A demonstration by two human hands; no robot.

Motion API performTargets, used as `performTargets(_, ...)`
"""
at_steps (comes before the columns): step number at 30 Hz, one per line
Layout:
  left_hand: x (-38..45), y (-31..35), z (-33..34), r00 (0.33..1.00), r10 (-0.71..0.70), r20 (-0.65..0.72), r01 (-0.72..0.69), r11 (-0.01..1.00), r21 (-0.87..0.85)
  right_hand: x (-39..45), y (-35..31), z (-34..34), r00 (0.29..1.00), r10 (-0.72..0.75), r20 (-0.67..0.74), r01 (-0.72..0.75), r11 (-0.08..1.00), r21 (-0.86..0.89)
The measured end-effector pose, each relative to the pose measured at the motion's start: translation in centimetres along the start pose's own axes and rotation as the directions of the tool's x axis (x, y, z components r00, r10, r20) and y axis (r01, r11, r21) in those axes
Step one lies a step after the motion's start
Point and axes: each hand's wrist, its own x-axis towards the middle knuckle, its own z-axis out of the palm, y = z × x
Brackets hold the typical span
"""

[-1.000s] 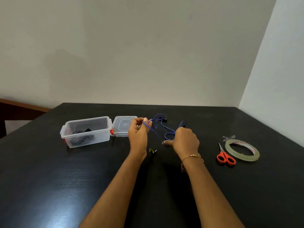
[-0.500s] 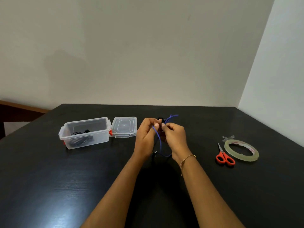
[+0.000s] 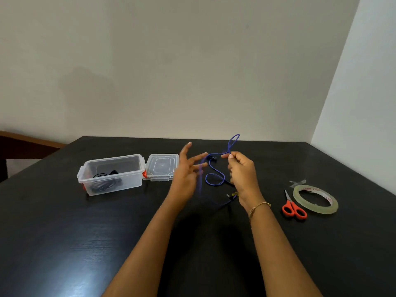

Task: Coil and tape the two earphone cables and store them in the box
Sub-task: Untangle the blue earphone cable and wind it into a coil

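Observation:
My right hand (image 3: 243, 175) pinches the blue earphone cable (image 3: 215, 174), with a small loop standing up above its fingertips. The rest of the cable hangs in a curve down to the table, and its plug lies near my right wrist. My left hand (image 3: 187, 175) is beside it with fingers spread, blurred, and a blurred strand of the cable runs close to its fingers. The clear plastic box (image 3: 111, 173) stands open at the left with a black earphone cable (image 3: 106, 182) coiled inside. Its lid (image 3: 162, 166) lies right next to it.
Red-handled scissors (image 3: 292, 207) and a roll of clear tape (image 3: 315, 199) lie on the black table (image 3: 64, 232) to the right, with a cut tape strip (image 3: 297, 182) stuck behind them. Walls close off the far and right sides.
Both hands held the cable close together half a second ago. Now my left hand has spread its fingers and moved left, while my right hand keeps the cable with a loop raised.

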Motion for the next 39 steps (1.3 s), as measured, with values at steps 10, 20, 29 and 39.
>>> performTargets(10, -0.3, 1.0, 0.4, 0.947, -0.307, 0.098, 0.321, 0.878, -0.355, -0.9, -0.6, 0.2, 0.914, 0.073, 0.399, -0.096, 0.995, 0.036)
performTargets(20, -0.9, 0.5, 1.2, 0.993, -0.098, -0.071, 0.087, 0.985, -0.149, -1.0, 0.1, 0.6, 0.944, -0.201, 0.261, 0.302, 0.841, -0.449)
performTargets(29, -0.6, 0.1, -0.3, 0.994, -0.045, -0.103, 0.073, 0.955, 0.289, -0.5, -0.3, 0.0, 0.806, -0.572, 0.15, 0.562, 0.664, -0.493)
performTargets(39, -1.1, 1.5, -0.4, 0.992, -0.044, 0.117, 0.043, 0.999, 0.011, 0.7, 2.1, -2.0, 0.953, -0.281, -0.112, 0.11, 0.667, -0.737)
